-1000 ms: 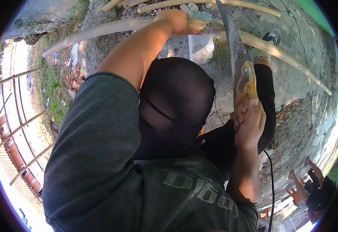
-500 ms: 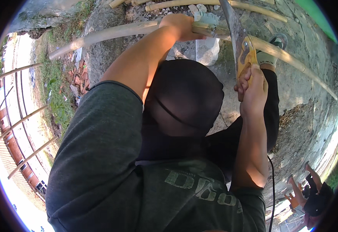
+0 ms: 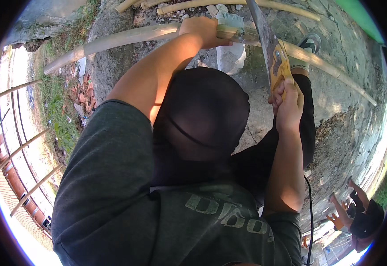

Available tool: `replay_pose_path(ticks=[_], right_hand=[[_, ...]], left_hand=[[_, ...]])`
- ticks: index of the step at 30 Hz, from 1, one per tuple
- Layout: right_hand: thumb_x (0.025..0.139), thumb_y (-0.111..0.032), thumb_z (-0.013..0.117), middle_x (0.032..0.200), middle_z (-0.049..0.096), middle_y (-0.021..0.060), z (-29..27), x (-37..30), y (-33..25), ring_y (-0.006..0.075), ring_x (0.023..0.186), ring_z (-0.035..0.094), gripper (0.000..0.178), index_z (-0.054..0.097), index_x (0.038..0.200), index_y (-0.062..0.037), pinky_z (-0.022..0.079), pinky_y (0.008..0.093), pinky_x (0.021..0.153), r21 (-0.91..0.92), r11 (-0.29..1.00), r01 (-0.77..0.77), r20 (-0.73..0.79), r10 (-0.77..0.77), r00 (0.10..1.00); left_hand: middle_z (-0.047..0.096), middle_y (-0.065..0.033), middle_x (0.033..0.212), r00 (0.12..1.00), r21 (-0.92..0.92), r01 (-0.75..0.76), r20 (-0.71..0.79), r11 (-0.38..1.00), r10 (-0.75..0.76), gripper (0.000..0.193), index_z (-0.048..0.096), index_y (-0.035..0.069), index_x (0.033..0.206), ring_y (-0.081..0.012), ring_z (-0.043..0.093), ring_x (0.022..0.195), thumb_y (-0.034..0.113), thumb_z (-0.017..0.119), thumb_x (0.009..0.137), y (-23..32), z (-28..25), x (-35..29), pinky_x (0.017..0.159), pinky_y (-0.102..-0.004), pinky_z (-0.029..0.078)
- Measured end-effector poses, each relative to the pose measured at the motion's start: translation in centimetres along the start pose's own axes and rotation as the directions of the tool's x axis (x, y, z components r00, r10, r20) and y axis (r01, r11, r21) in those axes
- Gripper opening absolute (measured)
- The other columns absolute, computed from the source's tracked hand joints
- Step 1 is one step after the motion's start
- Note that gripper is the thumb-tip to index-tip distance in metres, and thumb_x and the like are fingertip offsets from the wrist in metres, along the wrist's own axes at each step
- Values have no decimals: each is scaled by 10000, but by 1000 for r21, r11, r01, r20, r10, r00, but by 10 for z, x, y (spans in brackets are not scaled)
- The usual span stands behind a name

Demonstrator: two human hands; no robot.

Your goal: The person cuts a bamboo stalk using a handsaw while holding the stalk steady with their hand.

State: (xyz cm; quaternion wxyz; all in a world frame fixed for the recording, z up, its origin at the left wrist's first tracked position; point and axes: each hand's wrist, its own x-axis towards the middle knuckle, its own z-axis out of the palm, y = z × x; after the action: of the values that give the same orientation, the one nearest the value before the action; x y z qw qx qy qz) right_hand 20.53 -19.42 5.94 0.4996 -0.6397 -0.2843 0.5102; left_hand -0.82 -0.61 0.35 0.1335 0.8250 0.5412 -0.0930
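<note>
A long bamboo pole (image 3: 127,41) stretches from left to right across the ground in front of me. My left hand (image 3: 204,32) is wrapped round its middle, fingers closed. In my right hand (image 3: 287,102) is a handsaw, gripped by its yellow handle (image 3: 282,66). The saw's metal blade (image 3: 260,27) points up and away, crossing the pole just right of my left hand. Whether its teeth touch the pole cannot be made out. Under the pole stands a pale stone-like block (image 3: 231,60), close to my left hand.
More bamboo poles (image 3: 193,5) lie beyond on the cracked concrete ground (image 3: 330,95). My shoe (image 3: 311,43) is by the pole's right part. Grass and broken red rubble (image 3: 83,93) are at the left. Another person (image 3: 364,217) is at the lower right, with a black cable (image 3: 309,213) nearer me.
The pole, both hands and the ground have shifted slightly left in the picture. The saw sits a little lower relative to the pole. Both grips are the same.
</note>
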Motion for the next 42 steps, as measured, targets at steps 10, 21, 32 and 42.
replay_pose_path(ticks=[10,21,32,42], right_hand=[[1061,-303,460,614,395,-30,-13,1,13,69,539,341,370,453,756,-92,338,252,526,58,998,5,89,-10,996],[1024,-259,555,634,462,-34,-20,-19,58,46,574,403,336,540,786,-22,325,238,522,-71,964,256,11,-256,967],[1012,-265,582,611,495,-5,-16,-18,61,54,562,429,346,538,782,-10,338,259,507,-321,784,531,191,-496,847],[1057,-308,494,623,403,-33,-13,-39,-21,55,556,361,348,510,816,-57,332,233,539,82,972,219,96,-227,969]], left_hand=[[728,-133,981,968,-138,-143,189,980,168,679,680,68,1122,-290,702,916,546,847,670,-71,1,25,815,-438,540],[739,-133,975,978,-38,-3,210,999,11,514,694,94,1106,-296,713,948,398,778,700,-43,-19,-11,855,-415,555],[742,-131,976,981,-108,184,80,977,-176,487,722,128,1036,-316,714,950,441,753,665,-62,10,-43,825,-432,572],[740,-127,969,975,-164,203,129,965,-183,515,691,107,1067,-320,710,941,450,730,684,-54,13,-50,833,-439,558]])
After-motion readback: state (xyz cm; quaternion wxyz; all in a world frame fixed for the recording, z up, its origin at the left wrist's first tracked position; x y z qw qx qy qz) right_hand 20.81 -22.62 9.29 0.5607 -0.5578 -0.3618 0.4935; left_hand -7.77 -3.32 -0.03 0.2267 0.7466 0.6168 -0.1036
